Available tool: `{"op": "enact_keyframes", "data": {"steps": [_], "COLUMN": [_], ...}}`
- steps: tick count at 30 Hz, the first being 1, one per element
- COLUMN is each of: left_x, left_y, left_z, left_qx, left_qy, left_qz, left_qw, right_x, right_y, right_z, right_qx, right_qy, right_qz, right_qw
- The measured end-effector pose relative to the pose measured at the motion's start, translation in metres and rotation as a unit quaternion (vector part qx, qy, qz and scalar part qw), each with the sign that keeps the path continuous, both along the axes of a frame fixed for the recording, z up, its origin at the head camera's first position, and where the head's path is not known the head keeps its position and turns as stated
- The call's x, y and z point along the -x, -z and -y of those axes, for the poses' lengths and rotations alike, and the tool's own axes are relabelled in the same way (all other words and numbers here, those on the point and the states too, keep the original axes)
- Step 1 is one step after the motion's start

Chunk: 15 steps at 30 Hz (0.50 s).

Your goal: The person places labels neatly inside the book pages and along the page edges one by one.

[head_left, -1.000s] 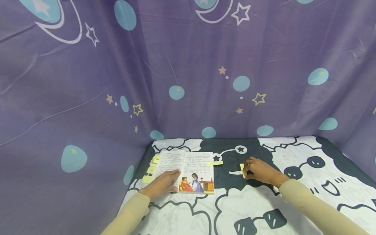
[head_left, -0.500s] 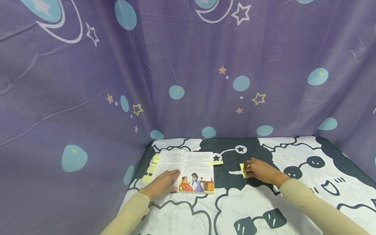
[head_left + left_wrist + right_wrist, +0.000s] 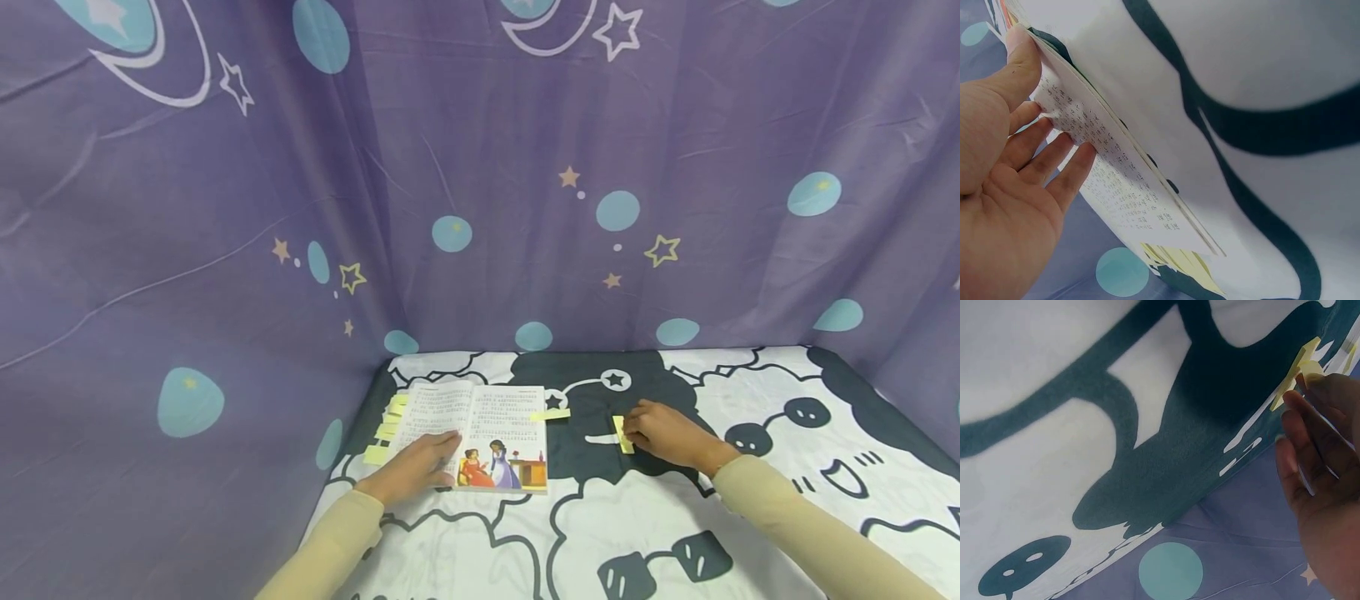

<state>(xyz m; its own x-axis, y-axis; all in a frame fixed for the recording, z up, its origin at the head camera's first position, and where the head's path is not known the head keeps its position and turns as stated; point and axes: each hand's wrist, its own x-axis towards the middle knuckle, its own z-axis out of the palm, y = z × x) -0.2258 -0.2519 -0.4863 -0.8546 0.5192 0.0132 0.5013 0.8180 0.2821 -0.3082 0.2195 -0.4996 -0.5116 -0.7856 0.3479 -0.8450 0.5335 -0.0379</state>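
Observation:
An open book [image 3: 502,412] with printed text and a picture of two figures lies on the sheep-patterned cloth. My left hand [image 3: 416,465] rests on the lower left page, fingers straight across the text and thumb near the inner bottom edge [image 3: 1016,37]. To the right of the book, my right hand [image 3: 667,433] pinches a yellow sticky note [image 3: 1313,370] between thumb and finger. The note curls up from a narrow yellow sticky-note pad [image 3: 624,435] on the dark patch. Another yellow sticky note [image 3: 551,415] sticks out past the right page's edge.
Several yellow sticky tabs [image 3: 386,431] jut from the book's left edge. A patterned black-and-white cloth [image 3: 450,558] covers the surface. Purple curtains [image 3: 480,167] with stars and moons hang behind and at both sides.
My right fingers have drawn slightly up and right, so more of the yellow pad shows. The left hand and the book stay in place.

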Motion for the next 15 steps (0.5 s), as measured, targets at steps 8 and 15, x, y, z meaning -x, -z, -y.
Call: {"op": "enact_keyframes", "data": {"steps": [8,15], "left_x": [-0.0001,0.0016], "left_y": [-0.0009,0.0007], "left_z": [-0.0006,-0.0001], "left_qx": [0.002,0.006], "left_qy": [-0.001,0.004], "left_qz": [0.005,-0.001], "left_qw": [1.0,1.0], "right_x": [0.0019,0.0005], "right_y": [0.0024,0.0008], "right_z": [0.004,0.0075], "right_qx": [0.013,0.002], "right_qy": [0.011,0.032], "right_qz": [-0.015,-0.016], "right_qw": [1.0,0.999]}}
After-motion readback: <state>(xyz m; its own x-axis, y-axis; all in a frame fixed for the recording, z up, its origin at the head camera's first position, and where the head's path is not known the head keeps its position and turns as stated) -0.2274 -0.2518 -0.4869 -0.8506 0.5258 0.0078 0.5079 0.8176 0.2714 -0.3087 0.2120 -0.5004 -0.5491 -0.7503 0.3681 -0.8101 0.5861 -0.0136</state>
